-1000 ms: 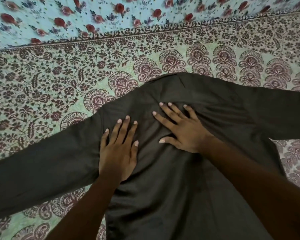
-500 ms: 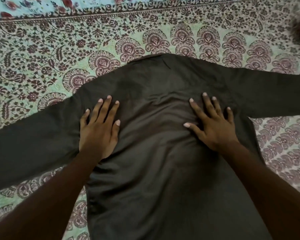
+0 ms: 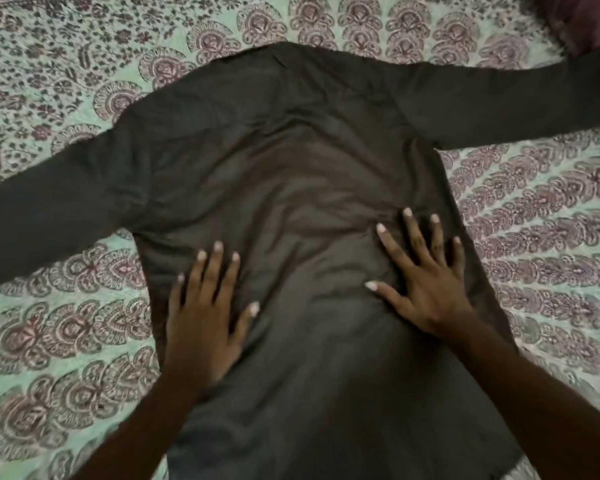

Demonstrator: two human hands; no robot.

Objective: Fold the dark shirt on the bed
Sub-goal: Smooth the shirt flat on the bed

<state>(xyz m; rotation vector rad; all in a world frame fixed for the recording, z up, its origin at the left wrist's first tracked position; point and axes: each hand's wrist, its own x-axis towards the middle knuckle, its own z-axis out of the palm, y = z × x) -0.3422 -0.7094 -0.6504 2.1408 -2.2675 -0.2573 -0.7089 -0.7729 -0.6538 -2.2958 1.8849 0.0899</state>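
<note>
Dark shirt (image 3: 291,168) is laid flat on the bed (image 3: 534,237), with the collar (image 3: 284,51) well beyond the fingertips. L sleeve (image 3: 49,209) & R sleeve (image 3: 516,95) are spread wide, out past either hand.

Vs. 1 s ago, both hands have been shifted. Then they were set close together, high up just under the collar. By 0.5 s ago they had been slid apart toward the shoulders. Now they are drawn down to mid-body.

L hand (image 3: 205,317) is pressed flat by the shirt's near side edge, fingers straight & slightly fanned, nothing gripped. R hand (image 3: 426,282) is likewise laid open w/ fingers splayed, near the opposite edge, nothing held.

Creases are seen btwn & just ahead of the hands.

Judged: a smoothing pass is under way & the upper part has been covered. No fold has been made yet. Sleeves prob. to be brought in once the lower body is flattened.
</note>
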